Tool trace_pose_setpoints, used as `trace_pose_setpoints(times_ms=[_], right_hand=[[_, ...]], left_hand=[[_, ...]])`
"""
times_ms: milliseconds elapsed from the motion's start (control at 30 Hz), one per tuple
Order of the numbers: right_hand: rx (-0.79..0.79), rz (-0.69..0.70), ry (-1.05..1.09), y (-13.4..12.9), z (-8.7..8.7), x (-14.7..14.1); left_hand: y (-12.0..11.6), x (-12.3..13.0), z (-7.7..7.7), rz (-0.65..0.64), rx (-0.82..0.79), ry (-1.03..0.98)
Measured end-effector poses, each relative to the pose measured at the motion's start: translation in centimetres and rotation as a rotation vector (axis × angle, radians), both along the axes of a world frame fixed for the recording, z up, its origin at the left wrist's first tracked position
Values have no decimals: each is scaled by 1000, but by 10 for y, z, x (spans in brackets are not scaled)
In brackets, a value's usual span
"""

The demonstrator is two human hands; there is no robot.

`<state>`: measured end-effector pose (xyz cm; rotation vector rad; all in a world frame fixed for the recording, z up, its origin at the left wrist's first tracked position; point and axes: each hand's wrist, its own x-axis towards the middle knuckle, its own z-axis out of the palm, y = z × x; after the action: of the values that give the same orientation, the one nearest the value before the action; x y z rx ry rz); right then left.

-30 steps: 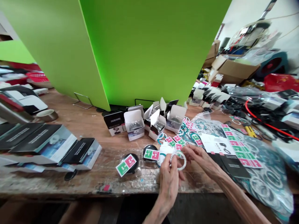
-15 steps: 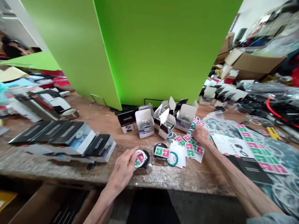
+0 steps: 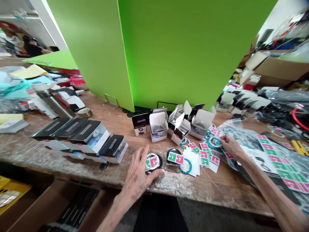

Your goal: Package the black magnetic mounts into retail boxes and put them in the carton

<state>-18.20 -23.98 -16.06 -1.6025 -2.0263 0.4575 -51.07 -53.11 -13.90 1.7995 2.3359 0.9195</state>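
Observation:
My left hand (image 3: 138,172) is open, fingers spread around a black round part (image 3: 159,163) that carries a white disc with a green and pink label (image 3: 152,162). Beside it lies another black round part (image 3: 172,151) with a green and pink sticker (image 3: 175,158) on top. A teal ring (image 3: 190,166) rests on white cards (image 3: 194,158). At the right, my right hand (image 3: 230,145) has its fingers pinched at a pile of teal rings (image 3: 213,141); what they hold, if anything, is too small to tell. Loose stickers (image 3: 204,154) lie between the hands.
Open white boxes (image 3: 158,129) stand before the green panel (image 3: 169,58). Closed black-topped boxes (image 3: 88,135) are stacked at left. A plastic bag of rings (image 3: 243,132) and sticker sheets (image 3: 277,158) cover the right side. A person (image 3: 32,46) is far left.
The view has shifted left. My left hand has opened and spread its fingers around the labelled disc. My right hand has moved to the right side of the teal rings.

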Motion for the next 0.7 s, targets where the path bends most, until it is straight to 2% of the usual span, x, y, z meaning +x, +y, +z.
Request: trace_pose_setpoints(times_ms=[100,233,300,367,467,533,600,700], right_hand=[[75,-38,0,-8,13,1],[185,-45,26,-38,42,-7],[64,91,165,-66,55,-23],[-190,307,390,-95,61,-51],[-383,456,552,-129,56,-100],[-313,475,512,-141,48,-125],[-115,418,388,-148,41,-136],[134,325,209,-149,36,-121]], left_hand=[[4,9,-20,-76,59,-83],[18,15,-31,-71,161,-74],[25,13,-32,-69,219,-66],[31,10,-32,-84,252,-64],[38,4,-30,-108,258,-67],[42,0,-28,-125,235,-51],[44,-4,-24,-147,201,16],[41,-10,-19,-142,230,149]])
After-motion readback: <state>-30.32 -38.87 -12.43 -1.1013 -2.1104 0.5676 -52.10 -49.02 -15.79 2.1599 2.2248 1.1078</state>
